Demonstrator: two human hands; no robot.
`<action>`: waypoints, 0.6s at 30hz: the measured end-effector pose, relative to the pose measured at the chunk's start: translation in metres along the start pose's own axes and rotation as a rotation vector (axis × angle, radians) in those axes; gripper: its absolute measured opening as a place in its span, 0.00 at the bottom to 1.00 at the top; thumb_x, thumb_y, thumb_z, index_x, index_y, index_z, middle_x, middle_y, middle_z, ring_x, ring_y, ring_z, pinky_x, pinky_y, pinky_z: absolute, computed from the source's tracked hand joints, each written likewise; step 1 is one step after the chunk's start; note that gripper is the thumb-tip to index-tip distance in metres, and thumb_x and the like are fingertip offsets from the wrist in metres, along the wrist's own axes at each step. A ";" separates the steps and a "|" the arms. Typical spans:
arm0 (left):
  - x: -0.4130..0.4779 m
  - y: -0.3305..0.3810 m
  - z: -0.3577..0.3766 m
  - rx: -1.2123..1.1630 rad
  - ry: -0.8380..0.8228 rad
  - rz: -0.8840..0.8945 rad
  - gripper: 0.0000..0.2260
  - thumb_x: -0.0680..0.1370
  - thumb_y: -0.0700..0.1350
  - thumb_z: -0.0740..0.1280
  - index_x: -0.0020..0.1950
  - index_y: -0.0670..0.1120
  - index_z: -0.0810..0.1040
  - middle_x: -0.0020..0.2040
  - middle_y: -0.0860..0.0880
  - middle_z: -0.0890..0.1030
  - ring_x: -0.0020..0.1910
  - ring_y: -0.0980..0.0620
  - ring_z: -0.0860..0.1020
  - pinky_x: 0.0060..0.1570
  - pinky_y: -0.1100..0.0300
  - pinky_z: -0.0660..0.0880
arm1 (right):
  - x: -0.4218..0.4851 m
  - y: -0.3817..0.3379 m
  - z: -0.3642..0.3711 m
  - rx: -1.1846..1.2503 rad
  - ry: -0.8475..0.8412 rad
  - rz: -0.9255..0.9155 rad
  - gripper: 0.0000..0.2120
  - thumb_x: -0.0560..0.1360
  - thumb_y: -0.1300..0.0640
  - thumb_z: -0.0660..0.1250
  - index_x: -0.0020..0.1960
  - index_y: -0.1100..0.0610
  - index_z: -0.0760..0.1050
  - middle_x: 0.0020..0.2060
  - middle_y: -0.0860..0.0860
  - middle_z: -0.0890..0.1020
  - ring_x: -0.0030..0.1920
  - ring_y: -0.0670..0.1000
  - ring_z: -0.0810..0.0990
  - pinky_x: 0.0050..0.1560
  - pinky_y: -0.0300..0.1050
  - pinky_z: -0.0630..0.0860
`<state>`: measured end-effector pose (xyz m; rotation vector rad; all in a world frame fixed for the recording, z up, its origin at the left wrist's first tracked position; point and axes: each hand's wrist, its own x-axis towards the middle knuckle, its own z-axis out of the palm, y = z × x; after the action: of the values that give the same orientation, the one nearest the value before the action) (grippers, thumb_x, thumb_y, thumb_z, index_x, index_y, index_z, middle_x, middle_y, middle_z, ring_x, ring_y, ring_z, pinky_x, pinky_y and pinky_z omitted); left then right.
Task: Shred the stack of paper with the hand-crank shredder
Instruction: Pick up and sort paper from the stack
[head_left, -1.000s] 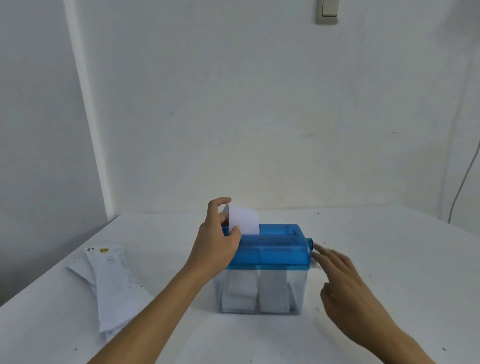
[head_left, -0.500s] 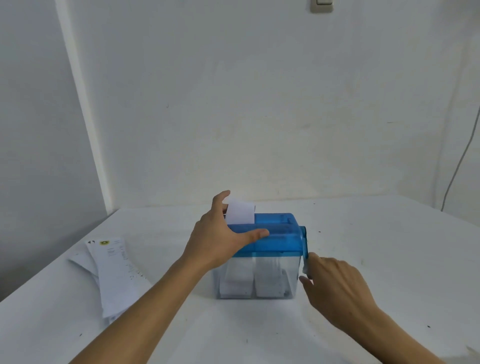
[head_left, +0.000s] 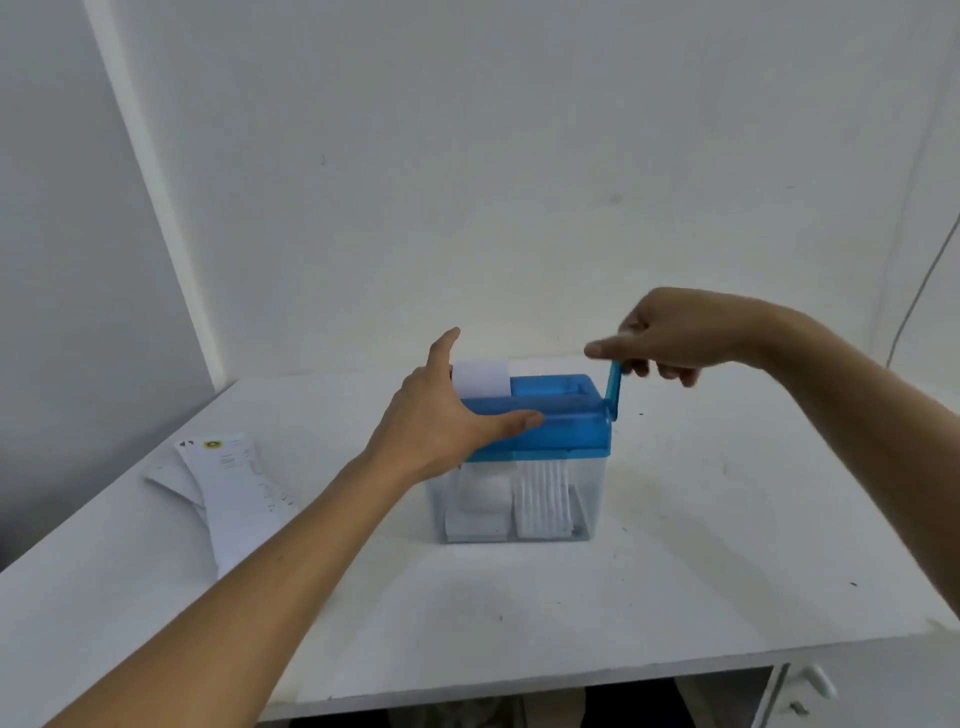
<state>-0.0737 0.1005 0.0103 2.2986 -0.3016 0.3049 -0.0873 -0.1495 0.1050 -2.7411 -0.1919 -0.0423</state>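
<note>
In the head view, the only view here, the step in hand is the cranking of one sheet through the machine. The shredder (head_left: 550, 431) stands near the middle of the white table (head_left: 675, 571), a blue top on a clear bin (head_left: 589, 499). The left hand (head_left: 441, 431) rests on the left part of the blue top. Its thumb lies straight along the front edge and its fingers are straight and raised, just beside the sheet (head_left: 480, 378); it presses and does not clasp. The right hand (head_left: 670, 335) holds the crank (head_left: 614, 389) at the right end, with the fingers curled round the grip and the thumb stretched out toward the left. The crank arm points almost straight up.

The white sheet stands upright in the slot, and only a short part of it shows above the blue top. Inside the bin, white strips (head_left: 542, 499) hang below the cutters, and more white paper is beside them. The stack of paper (head_left: 234, 493) lies flat on the table, well apart to the left of the shredder, so I judge that most of the task remains.

The next move probably calls for a steady turn of the crank while the left hand keeps the light box from sliding or tipping. After that, a new sheet must come from the stack.
</note>
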 end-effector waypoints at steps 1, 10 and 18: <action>0.000 -0.001 0.000 -0.006 0.004 0.000 0.67 0.45 0.86 0.65 0.80 0.64 0.49 0.74 0.50 0.72 0.69 0.48 0.73 0.67 0.46 0.75 | 0.009 0.004 0.006 0.056 0.066 -0.004 0.21 0.77 0.38 0.67 0.43 0.57 0.78 0.34 0.50 0.80 0.31 0.49 0.75 0.29 0.39 0.73; 0.001 -0.003 0.001 -0.022 0.014 0.018 0.66 0.46 0.86 0.66 0.79 0.66 0.46 0.72 0.49 0.73 0.68 0.47 0.74 0.66 0.45 0.76 | 0.051 0.038 0.108 0.688 0.200 0.094 0.13 0.84 0.50 0.60 0.48 0.59 0.72 0.35 0.52 0.74 0.31 0.48 0.68 0.28 0.39 0.66; -0.001 0.000 0.001 0.028 0.025 -0.004 0.66 0.47 0.84 0.65 0.80 0.64 0.44 0.75 0.49 0.70 0.71 0.46 0.72 0.66 0.44 0.75 | -0.016 0.039 0.155 0.769 0.142 0.254 0.16 0.84 0.58 0.55 0.38 0.58 0.69 0.27 0.51 0.72 0.26 0.48 0.65 0.27 0.40 0.62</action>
<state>-0.0747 0.1000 0.0088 2.3208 -0.2813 0.3377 -0.0969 -0.1274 -0.0540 -1.9664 0.1558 -0.0743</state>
